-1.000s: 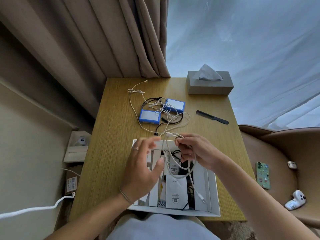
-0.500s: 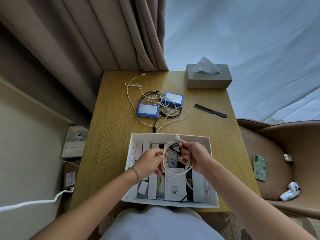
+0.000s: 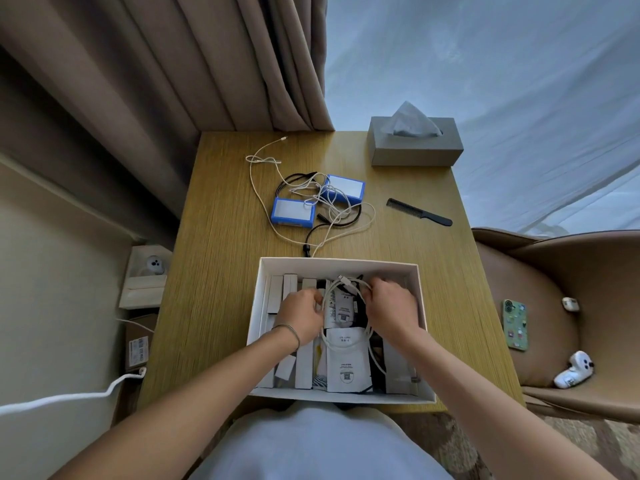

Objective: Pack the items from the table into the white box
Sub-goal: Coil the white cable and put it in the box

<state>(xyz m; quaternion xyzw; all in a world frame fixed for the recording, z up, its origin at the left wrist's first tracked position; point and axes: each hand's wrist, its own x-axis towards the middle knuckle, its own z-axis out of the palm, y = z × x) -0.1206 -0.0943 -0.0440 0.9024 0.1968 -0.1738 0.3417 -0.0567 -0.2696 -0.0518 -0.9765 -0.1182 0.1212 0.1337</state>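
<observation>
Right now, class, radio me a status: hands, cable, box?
Left hand and right hand both gripping coiled white cable. Cable inside white box. Blue packs and tangled leads on the table.

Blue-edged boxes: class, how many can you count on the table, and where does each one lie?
2. One blue-edged box lies nearer the white box, under tangled cables; the other lies just beyond it, towards the tissue box. None seems hidden.

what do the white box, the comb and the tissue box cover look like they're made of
White box: seemingly matte cardboard; thin, straight walls with sharp folded corners and no shine.
Comb: probably hard black plastic; one uniform moulded piece with fine teeth and a slight sheen on the handle.
Tissue box cover: unclear; flat matte grey faces with crisp edges, possibly faux leather or coated board.
</observation>
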